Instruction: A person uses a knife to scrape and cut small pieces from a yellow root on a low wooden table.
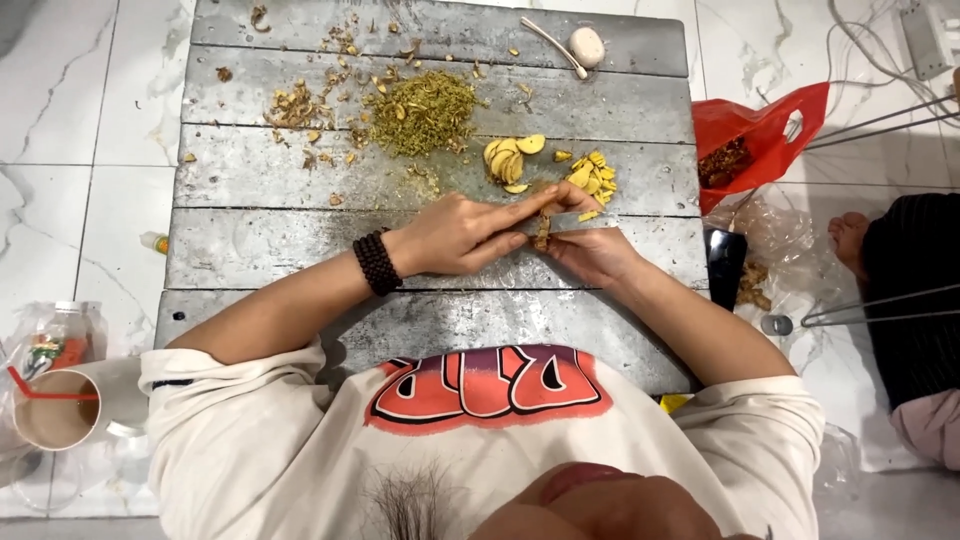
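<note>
My left hand point(465, 232), with a dark bead bracelet at the wrist, lies flat-fingered over a small brown root piece point(542, 232) on the grey plank board point(300, 250). My right hand point(592, 250) grips the same brown piece from the right, fingers curled on it. Just beyond my fingertips lie yellow sliced pieces point(592, 178) and paler round slices point(510, 158). A heap of green-brown shredded herb point(420, 112) sits further back, with brown scraps point(295, 105) to its left.
A red plastic bag point(760, 130) and clear plastic bag point(770, 230) lie right of the board. A dark flat object point(726, 265) rests at the board's right edge. Another person's foot point(850, 235) is at right. A cup with straw point(55, 410) stands at lower left. A white stick and pale lump point(585, 45) lie at the back.
</note>
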